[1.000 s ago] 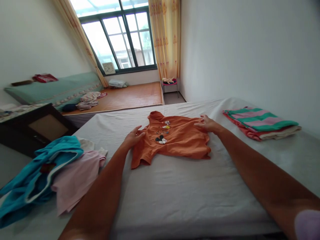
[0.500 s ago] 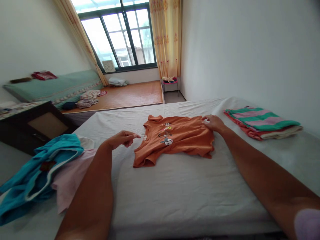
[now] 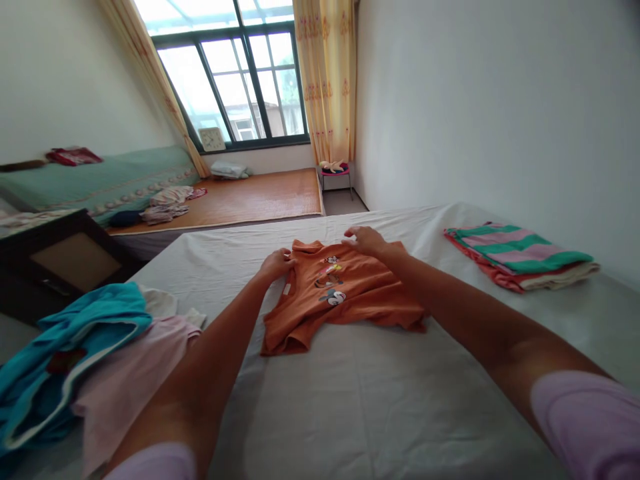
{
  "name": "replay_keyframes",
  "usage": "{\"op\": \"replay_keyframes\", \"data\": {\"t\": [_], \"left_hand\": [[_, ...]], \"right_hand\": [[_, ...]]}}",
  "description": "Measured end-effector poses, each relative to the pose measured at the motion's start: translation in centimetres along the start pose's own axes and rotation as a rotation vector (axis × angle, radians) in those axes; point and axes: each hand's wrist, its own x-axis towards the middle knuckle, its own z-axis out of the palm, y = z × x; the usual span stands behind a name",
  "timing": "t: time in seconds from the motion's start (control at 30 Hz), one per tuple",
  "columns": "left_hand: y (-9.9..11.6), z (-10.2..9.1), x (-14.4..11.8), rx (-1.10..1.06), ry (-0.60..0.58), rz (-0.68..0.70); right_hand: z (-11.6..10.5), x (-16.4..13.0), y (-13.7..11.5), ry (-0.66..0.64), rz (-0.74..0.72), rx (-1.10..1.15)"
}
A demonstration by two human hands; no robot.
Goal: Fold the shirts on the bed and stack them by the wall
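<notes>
The left hand [image 3: 277, 264] has come back to the orange shirt [image 3: 345, 297] and now pinches its neck edge. The right hand [image 3: 365, 241] grips the far edge. The shirt lies flat on the white bed [image 3: 380, 400], between the striped folded pile [image 3: 520, 257] and the blue and pink clothes [image 3: 85, 347].

Well right of the right fingers [image 3: 350, 235], a folded striped stack [image 3: 520, 257] on the white sheet [image 3: 375, 400]. Well left of the left fingers [image 3: 285, 257], a heaped teal garment [image 3: 65, 340] overlapping a pink garment [image 3: 135, 373]. Far beyond both, window [image 3: 235, 87], yellow curtain [image 3: 325, 80], green bed [image 3: 100, 180].
</notes>
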Motion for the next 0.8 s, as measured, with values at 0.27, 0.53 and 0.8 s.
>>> {"op": "replay_keyframes", "data": {"t": [0.27, 0.53, 0.8], "left_hand": [[-2.2, 1.3, -0.6, -0.091, 0.050, 0.046], [-3.3, -1.2, 3.4, -0.665, 0.427, -0.128], [-4.5, -4.9, -1.3, -0.546, 0.221, -0.099]], "right_hand": [[6.5, 5.6, -6.6, -0.103, -0.014, 0.073], [3.5, 11.0, -6.3, 0.353, 0.268, 0.794], [-0.3, 2.2, -1.8, -0.036, 0.083, 0.876]]}}
